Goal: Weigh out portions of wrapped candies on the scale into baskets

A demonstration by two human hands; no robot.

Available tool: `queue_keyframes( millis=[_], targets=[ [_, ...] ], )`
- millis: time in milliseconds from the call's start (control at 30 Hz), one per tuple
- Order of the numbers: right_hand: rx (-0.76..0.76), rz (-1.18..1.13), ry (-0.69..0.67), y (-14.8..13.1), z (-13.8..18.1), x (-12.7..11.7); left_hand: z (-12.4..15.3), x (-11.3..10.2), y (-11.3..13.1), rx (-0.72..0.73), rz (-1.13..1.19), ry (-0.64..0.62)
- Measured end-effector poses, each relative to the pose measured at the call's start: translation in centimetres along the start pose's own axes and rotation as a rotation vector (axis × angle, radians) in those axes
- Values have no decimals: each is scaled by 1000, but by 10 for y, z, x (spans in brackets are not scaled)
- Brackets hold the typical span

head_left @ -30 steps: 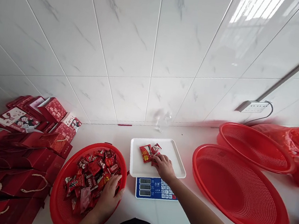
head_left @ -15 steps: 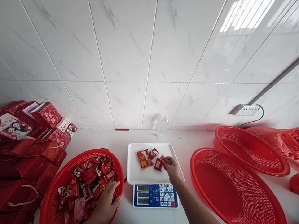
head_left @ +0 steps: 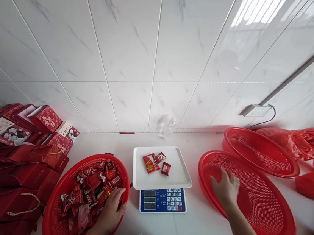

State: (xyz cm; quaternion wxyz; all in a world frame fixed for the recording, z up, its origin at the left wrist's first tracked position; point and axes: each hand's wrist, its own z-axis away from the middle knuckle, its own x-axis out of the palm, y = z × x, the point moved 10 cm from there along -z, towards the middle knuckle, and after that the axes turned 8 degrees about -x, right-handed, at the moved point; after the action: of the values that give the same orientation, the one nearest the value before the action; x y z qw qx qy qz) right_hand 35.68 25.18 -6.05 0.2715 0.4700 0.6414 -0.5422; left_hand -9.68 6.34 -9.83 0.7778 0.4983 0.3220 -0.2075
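Note:
On the left, my left hand (head_left: 111, 206) lies over the wrapped candies (head_left: 90, 193) inside a round red basket (head_left: 49, 211), its fingers loosely apart near the right rim. My right hand (head_left: 226, 187) hovers over the nearer oval red basket (head_left: 252, 199), fingers spread and nothing visible in them. Between the hands stands a digital scale (head_left: 162, 201) with a white tray (head_left: 175, 173). One larger red packet (head_left: 150, 163) and two small wrapped candies, one at the back (head_left: 160, 157) and one to the right (head_left: 165, 168), lie on that tray.
Red gift boxes and bags (head_left: 21, 169) with rope handles crowd the left side. Behind the nearer oval basket sits another oval basket (head_left: 261, 151), with red plastic bags (head_left: 308, 145) at far right. A clear plastic object (head_left: 170, 127) stands by the wall. A power strip (head_left: 256, 111) is wall-mounted.
My right hand has moved right from the tray to above the oval basket and opened. The small candy it pinched is off the tray. My left hand has stayed in the round basket.

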Motion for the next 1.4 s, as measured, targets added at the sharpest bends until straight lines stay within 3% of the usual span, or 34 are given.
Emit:
queue_keyframes(
  millis=[67,133,233,300,533,633,800,967,1167,1400],
  targets=[
    [-97,2,-168,-46,11,34,-1,0,1,-9,1,-6],
    [-293,-38,-444,-110,32,80,-1,1,2,-15,-2,-20],
    [-423,-68,-539,-174,52,112,-1,-1,0,-25,-8,-22],
    [-455,-72,-553,-194,56,122,0,-4,-4,-39,-4,-6],
    [-430,-64,-526,-196,38,117,8,-18,-17,-51,41,64],
    [-431,-59,-494,-212,35,118,8,-18,-19,-62,45,66],
    [-390,-7,-560,-243,37,149,5,-13,-12,-39,26,44],
    [-350,64,-613,-246,40,172,6,-14,-12,-30,32,72],
    [-488,58,-544,-247,50,162,16,-22,-25,-90,51,100],
    [-580,-21,-502,-246,54,155,22,-21,-13,-116,8,32]
  ],
)
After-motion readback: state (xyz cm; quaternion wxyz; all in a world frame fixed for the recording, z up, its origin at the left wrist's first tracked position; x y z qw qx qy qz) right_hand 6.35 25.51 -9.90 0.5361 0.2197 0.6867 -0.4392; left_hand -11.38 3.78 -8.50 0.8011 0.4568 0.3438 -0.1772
